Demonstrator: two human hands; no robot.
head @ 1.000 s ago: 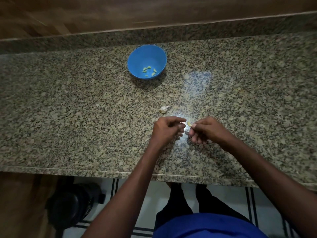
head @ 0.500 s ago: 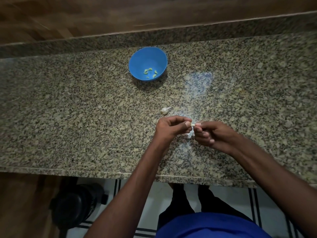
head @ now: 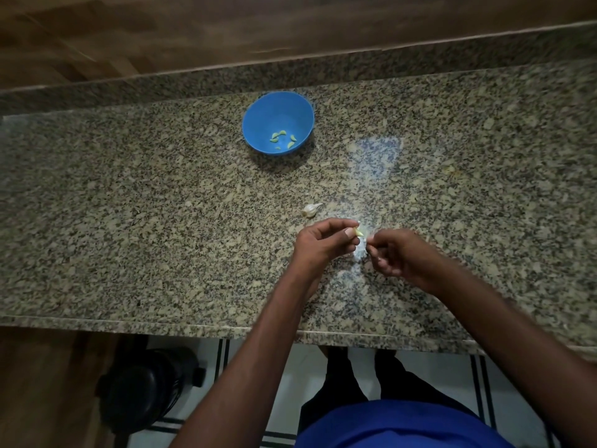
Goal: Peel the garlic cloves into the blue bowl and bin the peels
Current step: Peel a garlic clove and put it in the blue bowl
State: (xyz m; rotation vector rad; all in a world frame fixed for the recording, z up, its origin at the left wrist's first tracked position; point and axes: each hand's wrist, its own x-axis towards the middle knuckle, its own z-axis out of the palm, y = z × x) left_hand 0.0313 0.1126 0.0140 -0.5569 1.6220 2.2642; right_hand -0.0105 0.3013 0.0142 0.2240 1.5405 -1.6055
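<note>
Several peeled cloves (head: pixel 282 139) are held in the round blue plastic bowl (head: pixel 258 124); nearer than the bowl, one pale clove (head: pixel 359 232) is pinched in the left hand (head: pixel 323 245) grip, skin is apparently nipped by the right hand (head: pixel 399 253), and one unpeeled white clove (head: pixel 311 209) is left.

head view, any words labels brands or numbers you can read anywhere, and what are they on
None: no readable text shows anywhere in this view.
The blue bowl is plain, with no print or label visible.
The granite counter carries only its speckle.
The dark round thing on the floor is too dim to show any marking.
</note>
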